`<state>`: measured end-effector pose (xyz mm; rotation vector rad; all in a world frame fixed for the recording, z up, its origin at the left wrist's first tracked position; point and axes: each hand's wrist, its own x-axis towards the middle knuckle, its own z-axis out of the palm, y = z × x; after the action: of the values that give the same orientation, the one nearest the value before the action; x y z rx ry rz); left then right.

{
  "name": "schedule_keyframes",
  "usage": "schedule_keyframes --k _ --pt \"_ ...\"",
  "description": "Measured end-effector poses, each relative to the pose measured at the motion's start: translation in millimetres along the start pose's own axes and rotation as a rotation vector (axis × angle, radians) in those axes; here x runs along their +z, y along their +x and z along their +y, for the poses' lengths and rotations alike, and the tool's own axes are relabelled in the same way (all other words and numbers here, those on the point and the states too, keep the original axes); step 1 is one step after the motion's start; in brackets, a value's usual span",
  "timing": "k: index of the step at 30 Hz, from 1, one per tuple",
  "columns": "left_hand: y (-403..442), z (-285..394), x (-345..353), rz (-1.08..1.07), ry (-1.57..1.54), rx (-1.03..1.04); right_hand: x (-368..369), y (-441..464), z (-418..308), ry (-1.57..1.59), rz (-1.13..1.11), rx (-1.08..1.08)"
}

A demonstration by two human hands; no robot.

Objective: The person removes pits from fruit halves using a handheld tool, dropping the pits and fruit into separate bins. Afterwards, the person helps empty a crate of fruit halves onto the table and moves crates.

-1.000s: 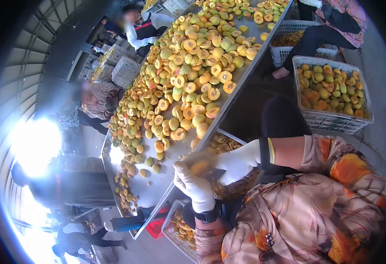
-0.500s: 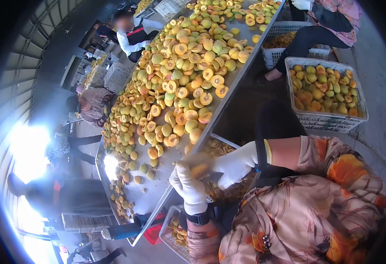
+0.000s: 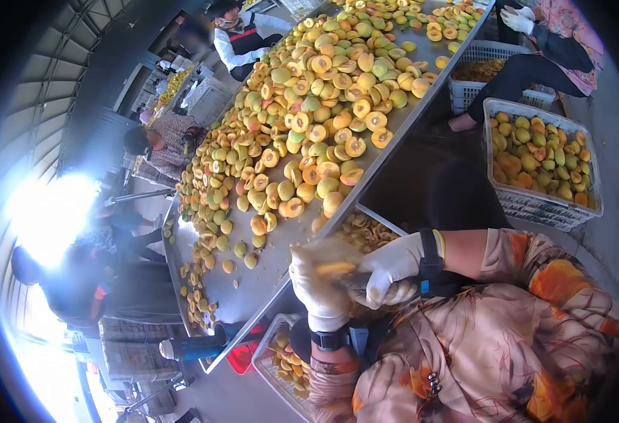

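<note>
My left hand [image 3: 318,289], in a white glove with a dark watch at the wrist, is closed around a yellow-orange fruit [image 3: 336,268]; motion blurs both. Close against it on the right is my white-gloved right hand [image 3: 395,269], its fingers curled around something dark and narrow, too blurred to make out. Both hands are just off the edge of a metal table [image 3: 253,287]. Halved and whole yellow-green fruits [image 3: 323,130] are piled on that table. Beneath my hands, a container of fruit pieces [image 3: 366,231] is partly hidden.
A white crate of fruit [image 3: 545,151] stands at the right, near a seated person's leg [image 3: 514,77]. Another fruit crate [image 3: 288,363] and a red container [image 3: 244,357] are below the table's near corner. Other people [image 3: 242,39] are across the table.
The whole view has shifted, moving the table and crates rightward in the frame. My right hand's fingers now show more curled, close to my left hand. The fruit at my left hand remains blurred.
</note>
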<state>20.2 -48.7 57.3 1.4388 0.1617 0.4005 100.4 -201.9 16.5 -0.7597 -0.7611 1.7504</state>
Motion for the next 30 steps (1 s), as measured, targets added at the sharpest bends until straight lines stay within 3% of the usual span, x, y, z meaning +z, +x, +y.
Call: schedule_keyframes --k 2,5,6,7,9,11,13,15,16,17,19,22,23,25,27,28,30 --pt "-5.3 1.2 1.7 0.19 -0.095 -0.082 8.7 -0.4 -1.0 0.055 -0.049 -0.061" --pt "-2.6 -7.3 -12.9 0.3 -0.436 -0.147 17.4 25.0 17.2 -0.115 -0.013 -0.103" --pt "-5.3 -14.8 -23.4 0.442 -0.2 0.001 14.2 26.2 16.6 -0.102 -0.021 -0.043" --pt "-17.2 -9.2 -39.4 0.402 -0.223 -0.022 11.8 31.6 18.8 -0.287 0.041 -0.14" --pt "-35.3 -19.6 -85.4 0.382 -0.197 0.136 4.6 40.5 24.1 -0.648 0.18 -0.345" --pt "-63.7 -7.4 -120.5 0.478 -0.062 0.097 4.0 39.5 22.4 -0.765 0.407 -0.482" --pt "-102.1 -19.9 -187.7 0.597 0.202 -0.091 -1.2 40.7 28.0 -0.899 0.665 -0.561" --pt "-138.5 -29.5 -244.8 0.52 0.85 -0.365 -8.9 38.2 33.9 -1.24 0.636 -0.008" --pt "-147.9 -31.4 -262.0 0.456 1.175 -0.503 -33.7 40.5 60.0 -1.345 0.515 0.15" --pt "-149.5 -33.1 -270.7 0.46 1.462 -0.437 -56.2 42.7 81.7 -1.442 0.391 0.307" --pt "-147.4 -42.3 -277.4 0.456 2.017 -0.281 -63.8 43.7 86.9 -1.219 0.475 0.102" --pt "-60.2 -36.7 -256.6 0.459 1.299 -0.225 -58.5 50.8 60.3 -1.104 0.505 0.13" --pt "-20.7 -31.5 -224.9 0.416 1.352 -0.122 -63.0 52.3 57.0 -1.084 0.518 0.102" --pt "52.2 -52.3 -199.1 0.301 1.137 -0.075 -69.1 51.1 67.3 -1.148 0.556 0.085" --pt "119.6 -64.6 -159.6 0.153 1.158 -0.027 -73.9 47.9 79.0 -1.163 0.513 0.083" --pt "153.1 -96.0 -167.8 0.104 1.19 0.025 -66.4 44.0 59.6 -1.103 0.492 0.163" --pt "190.1 -101.0 -135.6 -0.052 1.282 -0.037 -69.0 42.9 52.7 -1.091 0.517 0.151"
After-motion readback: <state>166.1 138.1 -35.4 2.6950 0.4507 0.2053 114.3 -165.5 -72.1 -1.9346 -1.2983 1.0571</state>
